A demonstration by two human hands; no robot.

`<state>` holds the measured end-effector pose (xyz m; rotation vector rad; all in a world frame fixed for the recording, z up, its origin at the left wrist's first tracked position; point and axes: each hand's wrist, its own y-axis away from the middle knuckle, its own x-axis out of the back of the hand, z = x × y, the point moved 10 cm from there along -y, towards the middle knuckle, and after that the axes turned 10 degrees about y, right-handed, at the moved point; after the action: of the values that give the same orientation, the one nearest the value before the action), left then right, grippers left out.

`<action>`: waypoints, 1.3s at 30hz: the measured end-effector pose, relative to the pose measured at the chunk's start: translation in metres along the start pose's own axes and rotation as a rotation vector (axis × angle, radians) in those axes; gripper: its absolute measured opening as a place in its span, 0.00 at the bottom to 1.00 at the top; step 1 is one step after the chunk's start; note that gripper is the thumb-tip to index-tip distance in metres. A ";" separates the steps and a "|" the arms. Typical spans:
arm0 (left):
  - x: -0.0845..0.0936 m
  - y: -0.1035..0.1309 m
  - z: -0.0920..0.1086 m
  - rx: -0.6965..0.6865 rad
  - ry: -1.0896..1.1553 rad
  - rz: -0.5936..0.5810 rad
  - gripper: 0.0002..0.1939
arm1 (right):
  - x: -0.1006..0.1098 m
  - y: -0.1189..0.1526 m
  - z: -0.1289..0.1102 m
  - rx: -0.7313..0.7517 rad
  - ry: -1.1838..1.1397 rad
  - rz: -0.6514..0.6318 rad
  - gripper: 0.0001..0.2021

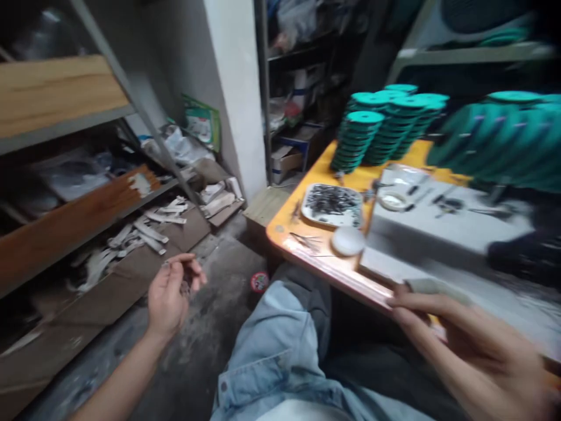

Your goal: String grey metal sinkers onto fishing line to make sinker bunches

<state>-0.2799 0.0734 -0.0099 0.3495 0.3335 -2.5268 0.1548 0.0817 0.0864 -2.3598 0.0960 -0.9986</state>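
My hands, one low over the floor, one at the orange table point(307, 175).
My left hand point(169, 295) curls its fingers point(193, 275) loosely around small dark bits (too blurred to name); my right hand point(464, 345) lies fingers outstretched on the table's near edge, holding nothing.

Blurred teal stacks point(499, 143); right hand point(473, 345) cut by frame edge.

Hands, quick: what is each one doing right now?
Left hand: palm up, fingers curled, pinching something small and dark; too blurred to name.
Right hand: fingers extended at the table edge; grip unclear.
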 end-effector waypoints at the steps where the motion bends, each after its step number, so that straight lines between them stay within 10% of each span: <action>1: -0.042 0.012 0.004 0.019 0.039 -0.070 0.15 | -0.002 0.000 -0.004 0.042 0.005 -0.062 0.01; 6: -0.206 0.084 0.008 0.181 0.332 -0.411 0.08 | 0.009 0.002 -0.006 0.041 -0.094 0.006 0.06; 11: -0.266 0.138 -0.028 0.295 0.373 -0.590 0.10 | 0.025 0.024 0.003 0.058 -0.272 0.118 0.12; 19: -0.275 0.182 -0.075 0.544 0.404 -0.652 0.12 | 0.017 0.036 0.051 -0.217 -0.984 0.416 0.04; 28: -0.256 0.169 -0.082 0.571 0.376 -0.648 0.09 | 0.012 0.044 0.075 -0.492 -1.228 0.483 0.06; 35: -0.213 0.093 -0.017 -0.157 -0.179 -0.648 0.16 | 0.006 0.043 0.073 -0.477 -0.956 0.381 0.05; 39: -0.224 0.055 0.011 -0.487 -0.661 -0.613 0.21 | -0.002 0.046 0.076 -0.479 -0.781 0.325 0.04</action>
<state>-0.0696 0.1368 0.0622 -0.8794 0.8517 -2.8109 0.2113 0.0798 0.0183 -2.8625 0.4344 0.1570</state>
